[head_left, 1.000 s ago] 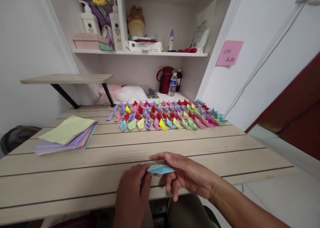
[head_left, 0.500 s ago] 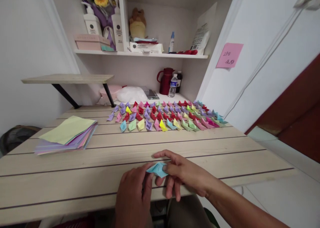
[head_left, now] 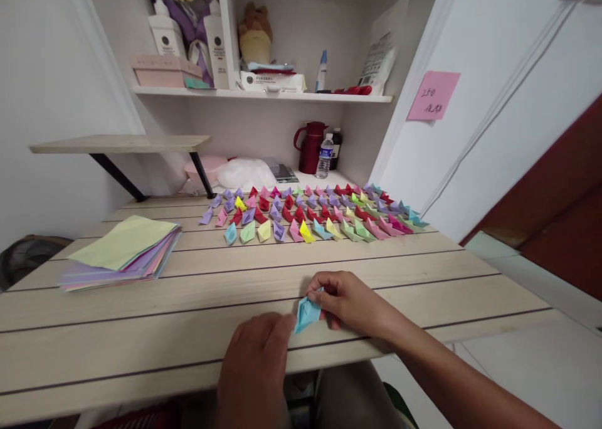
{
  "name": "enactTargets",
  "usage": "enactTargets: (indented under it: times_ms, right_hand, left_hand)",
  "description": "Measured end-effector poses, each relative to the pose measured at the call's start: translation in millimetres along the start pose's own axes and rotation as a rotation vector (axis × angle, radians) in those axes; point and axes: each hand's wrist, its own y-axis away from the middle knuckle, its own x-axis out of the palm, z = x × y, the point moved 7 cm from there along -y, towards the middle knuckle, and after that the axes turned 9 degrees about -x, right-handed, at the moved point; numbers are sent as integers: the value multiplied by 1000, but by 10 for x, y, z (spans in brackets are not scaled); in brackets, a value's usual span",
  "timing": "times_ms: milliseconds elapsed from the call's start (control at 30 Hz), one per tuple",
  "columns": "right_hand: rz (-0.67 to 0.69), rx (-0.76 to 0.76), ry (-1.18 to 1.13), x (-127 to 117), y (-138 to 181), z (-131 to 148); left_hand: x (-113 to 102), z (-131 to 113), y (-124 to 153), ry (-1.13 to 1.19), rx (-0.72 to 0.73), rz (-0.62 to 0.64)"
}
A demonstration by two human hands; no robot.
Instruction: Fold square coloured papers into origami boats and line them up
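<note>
A light-blue folded paper boat (head_left: 306,315) is held tilted just over the near part of the table, between my two hands. The thumb and fingers of my right hand (head_left: 343,298) pinch its upper right side. My left hand (head_left: 258,357) is closed at the boat's lower left tip; its fingertips are partly hidden. Beyond my hands, several rows of small paper boats (head_left: 307,232) in many colours stand on the table. On the left lies a stack of coloured paper sheets (head_left: 122,244), a pale yellow one on top.
The slatted wooden table (head_left: 197,303) ends close to my body. At the back left stands a small raised shelf (head_left: 122,143) on black legs. A dark red jug (head_left: 311,147) and a water bottle (head_left: 325,157) stand behind the boats. A pink note (head_left: 433,96) is on the right wall.
The blue paper boat has turned more upright and moved slightly right. My right hand's spread fingers have drawn in around it. The view has shifted a little.
</note>
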Motion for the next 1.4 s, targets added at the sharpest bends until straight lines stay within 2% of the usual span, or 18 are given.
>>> enactTargets:
  times_ms: [333,467,667,833,967,1067,1200,1400]
  right_hand:
    - [-29,-142,33,-6,99,68]
    - [-111,-174,-9,-55,151,66]
    - [-216,-257,43,-137,171,79]
    - [-206,-246,58,-104,116,79]
    - [-212,-242,118,-88,67,98]
    - [-218,-229,173,-91,35,102]
    - [-202,-190,239,-90,-19,90]
    - [-144,-150,310,-72,-111,119]
  left_hand:
    - [18,-113,-60,14,107,130]
    - [29,-127,-41,17,156,127]
    - [61,-77,-24,41,142,142]
    - [56,-130,-58,103,113,146]
    - [11,-191,-106,147,151,138]
    - [3,-107,-140,125,128,198]
    - [78,69,-130,191,59,392]
    - [112,181,-69,279,28,399]
